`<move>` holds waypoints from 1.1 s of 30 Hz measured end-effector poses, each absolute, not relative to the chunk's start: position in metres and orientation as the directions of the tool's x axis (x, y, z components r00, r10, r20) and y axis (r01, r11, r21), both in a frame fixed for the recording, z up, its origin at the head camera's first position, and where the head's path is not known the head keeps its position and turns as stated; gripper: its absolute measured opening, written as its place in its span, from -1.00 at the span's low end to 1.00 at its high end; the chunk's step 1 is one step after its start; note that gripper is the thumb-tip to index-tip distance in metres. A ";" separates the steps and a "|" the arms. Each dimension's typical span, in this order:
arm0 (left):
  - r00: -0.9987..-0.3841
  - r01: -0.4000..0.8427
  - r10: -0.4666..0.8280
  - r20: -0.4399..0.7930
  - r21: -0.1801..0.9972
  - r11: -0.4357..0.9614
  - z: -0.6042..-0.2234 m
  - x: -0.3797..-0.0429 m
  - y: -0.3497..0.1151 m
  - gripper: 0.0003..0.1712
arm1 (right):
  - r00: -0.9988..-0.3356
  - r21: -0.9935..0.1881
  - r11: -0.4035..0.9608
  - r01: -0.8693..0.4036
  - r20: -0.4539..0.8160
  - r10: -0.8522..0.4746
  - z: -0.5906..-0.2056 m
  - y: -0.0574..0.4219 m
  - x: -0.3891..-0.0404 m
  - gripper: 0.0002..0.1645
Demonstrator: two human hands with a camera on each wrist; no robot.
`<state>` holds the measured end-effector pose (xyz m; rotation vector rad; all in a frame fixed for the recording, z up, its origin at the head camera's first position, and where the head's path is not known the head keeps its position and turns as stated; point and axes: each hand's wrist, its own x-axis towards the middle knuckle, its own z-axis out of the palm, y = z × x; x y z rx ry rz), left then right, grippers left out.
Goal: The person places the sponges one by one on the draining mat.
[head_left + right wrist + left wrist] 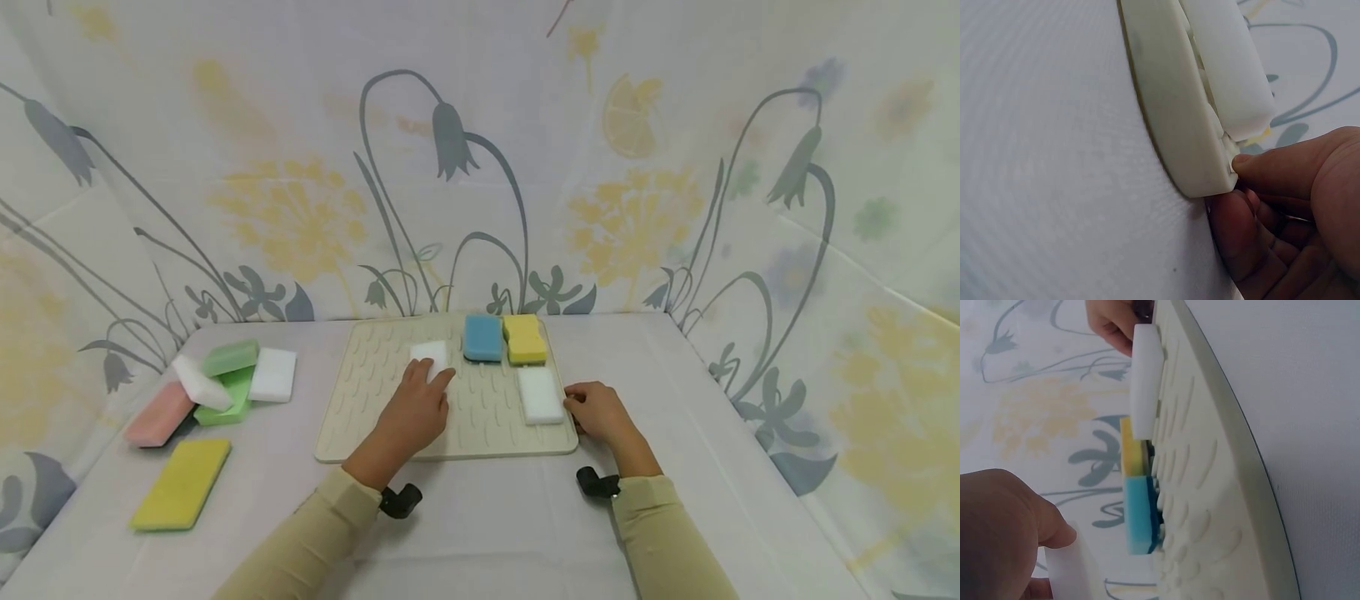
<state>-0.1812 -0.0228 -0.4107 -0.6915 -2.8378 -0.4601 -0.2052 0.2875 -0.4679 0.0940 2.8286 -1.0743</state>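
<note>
My left hand [414, 410] pinches a white sponge [430, 352] above the beige ridged drying mat [382, 367], left of its middle. In the left wrist view, the thumb and a finger lie on either side of this white sponge [1075, 572]. At the mat's right edge, my right hand [603, 411] grips the rim, thumb on top and fingers against the side in the right wrist view. Close by that hand, a second white sponge [540, 396] lies on the mat. Behind it are a blue sponge [482, 337] and a yellow sponge [525, 339], side by side.
To the left, a loose pile holds a pink sponge [160, 414], green sponges [230, 357] and white sponges [273, 375]. A flat yellow sponge [182, 485] lies in front of them. A patterned cloth [480, 167] hangs behind the white-covered table [480, 533].
</note>
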 end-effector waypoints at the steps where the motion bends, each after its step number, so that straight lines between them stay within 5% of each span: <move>1: -0.872 0.479 0.421 0.250 0.254 0.840 -0.411 -0.182 -0.022 -0.58 | -0.992 -0.657 0.748 0.095 -0.126 0.015 -0.468 0.287 -0.205 -0.55; 33: -0.836 0.545 0.520 0.177 0.162 0.822 -0.424 -0.178 0.023 -0.60 | -0.992 -0.644 0.761 0.086 -0.129 0.003 -0.469 0.288 -0.207 -0.56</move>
